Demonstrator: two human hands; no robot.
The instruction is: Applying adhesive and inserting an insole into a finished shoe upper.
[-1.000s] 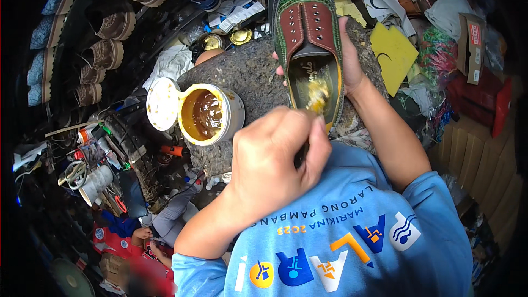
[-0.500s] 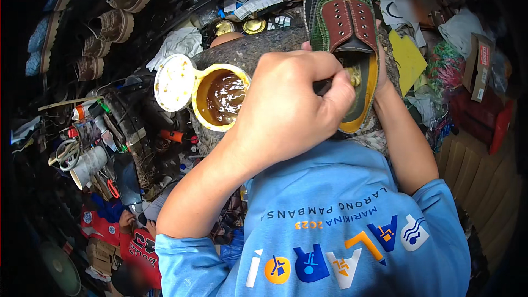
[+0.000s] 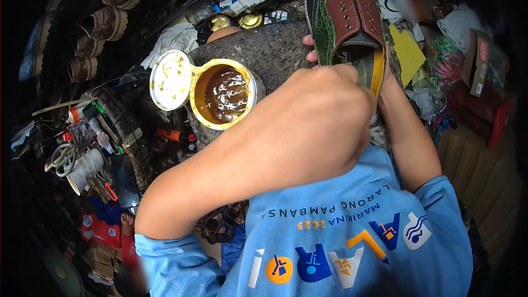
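Note:
A green textured shoe (image 3: pixel 341 11) with a brown lace panel and a black toe lies on a grey round work block (image 3: pixel 275 49). My right hand (image 3: pixel 389 80) holds it from underneath, and its fingertips show at the shoe's left side. My left hand (image 3: pixel 313 126) is closed in a fist over the shoe's opening. It grips a thin stick that is almost wholly hidden. Left of the fist stands an open can of brown glue (image 3: pixel 223 96), its yellow-smeared lid (image 3: pixel 171 80) hanging beside it.
Several brown shoes (image 3: pixel 110 16) line the upper left. Hand tools and tubes (image 3: pixel 82 148) crowd the left side. A white cloth (image 3: pixel 176 38) and small tins (image 3: pixel 236 21) lie behind the can. A yellow sheet (image 3: pixel 407 52) and boxes (image 3: pixel 478 60) sit to the right.
My left fist has moved up from my chest to the shoe's opening and now covers the yellow-smeared inside. The shoe stays in my right hand.

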